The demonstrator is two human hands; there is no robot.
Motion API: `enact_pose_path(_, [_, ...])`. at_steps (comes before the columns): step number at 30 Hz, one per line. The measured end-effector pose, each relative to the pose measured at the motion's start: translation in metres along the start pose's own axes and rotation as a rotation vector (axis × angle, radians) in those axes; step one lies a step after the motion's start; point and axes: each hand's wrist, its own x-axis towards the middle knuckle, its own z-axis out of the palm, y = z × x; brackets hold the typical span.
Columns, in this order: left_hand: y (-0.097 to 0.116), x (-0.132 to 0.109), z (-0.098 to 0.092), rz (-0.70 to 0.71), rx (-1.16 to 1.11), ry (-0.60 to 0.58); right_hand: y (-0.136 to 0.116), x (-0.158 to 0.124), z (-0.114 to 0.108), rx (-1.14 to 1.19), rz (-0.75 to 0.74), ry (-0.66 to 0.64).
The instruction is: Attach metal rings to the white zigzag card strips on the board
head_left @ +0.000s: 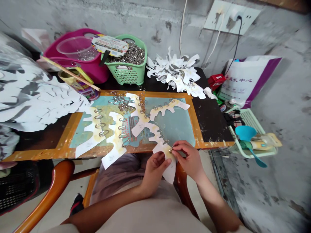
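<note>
My left hand [156, 166] pinches the lower part of a white cut-out strip [157, 139] with yellowish glue-like smears, held over the table's front edge. My right hand [187, 158] is closed at the strip's right edge, its fingertips on a small metal ring [171, 149]. More rings sit along that strip's upper edge. Similar strips with rings lie on the blue sheet: one at the left [94, 129], another beside it [116, 136], one in the middle [138, 113] and one at the right [170, 107]. A heap of loose metal rings [122, 102] lies behind them.
At the back stand a green basket [127, 73] full of metal rings and a magenta basket [97, 72]. A tin with a stick [92, 94] is in front. White cut-outs pile up at left [36, 103] and back right [179, 69]. A green tray [255, 118] is at right.
</note>
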Motion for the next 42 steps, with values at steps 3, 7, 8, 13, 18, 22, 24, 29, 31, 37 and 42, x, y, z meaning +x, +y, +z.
enact_pose_path(3, [-0.001, 0.000, 0.000, 0.018, 0.024, -0.104, 0.000, 0.002, -0.003, 0.012, 0.004, -0.024])
enact_pose_path(7, [-0.004, -0.004, -0.006, 0.138, 0.318, -0.156, 0.000, 0.012, -0.014, -0.033, -0.013, -0.099])
enact_pose_path(8, [-0.003, -0.006, -0.009, 0.176, 0.456, -0.173, 0.002, 0.017, -0.017, -0.079, -0.031, -0.116])
enact_pose_path(13, [0.017, 0.003, -0.014, 0.610, 1.135, -0.284, 0.024, 0.041, -0.034, -0.353, -0.241, -0.158])
enact_pose_path(18, [0.033, 0.065, 0.002, 0.833, 1.391, -0.404, 0.041, 0.043, -0.034, -0.393, -0.334, -0.169])
enact_pose_path(22, [0.035, 0.098, 0.008, 0.755, 1.421, -0.485, 0.046, 0.038, -0.034, -0.366, -0.308, -0.155])
enact_pose_path(24, [0.035, 0.101, 0.007, 0.718, 1.400, -0.502, 0.048, 0.036, -0.033, -0.383, -0.332, -0.138])
enact_pose_path(29, [0.036, 0.099, 0.004, 0.682, 1.371, -0.449, 0.049, 0.031, -0.030, -0.444, -0.393, -0.121])
enact_pose_path(31, [0.035, 0.099, 0.003, 0.692, 1.391, -0.427, 0.049, 0.027, -0.029, -0.454, -0.414, -0.111])
enact_pose_path(37, [0.032, 0.094, 0.001, 0.824, 1.494, -0.438, 0.047, 0.023, -0.044, -0.403, -0.384, -0.147])
enact_pose_path(42, [0.030, 0.090, 0.000, 0.963, 1.526, -0.409, 0.043, 0.035, -0.055, -0.364, -0.370, -0.229])
